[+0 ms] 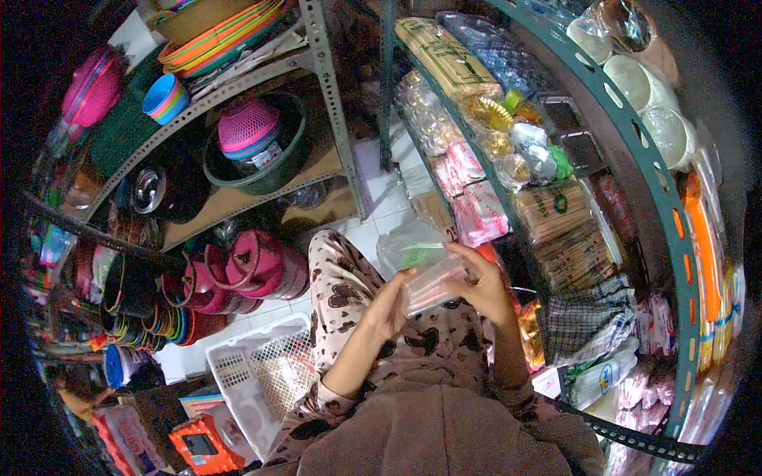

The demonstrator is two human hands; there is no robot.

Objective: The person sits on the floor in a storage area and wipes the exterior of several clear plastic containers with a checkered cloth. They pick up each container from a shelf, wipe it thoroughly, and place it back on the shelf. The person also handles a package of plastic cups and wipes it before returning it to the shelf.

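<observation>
Between my two hands, over my lap, is a clear plastic packet [431, 285] with pinkish-white stripes showing. My left hand [390, 303] grips its left side, thumb along the upper edge. At the packet's right side, my right hand [485, 285] has its thumb and fingers around the edge, slightly blurred. Just beyond the packet lies a translucent plastic bag [396, 247] with a green print; whether it touches the packet I cannot tell.
Right: metal shelving [655, 149] with bundled wooden skewers [550, 208], foil cups and a checked cloth [589, 321]. Left: pink gas cylinders [268, 268], a white plastic basket [238, 381] and a shelf with a dark green basin [256, 178] holding pink colanders.
</observation>
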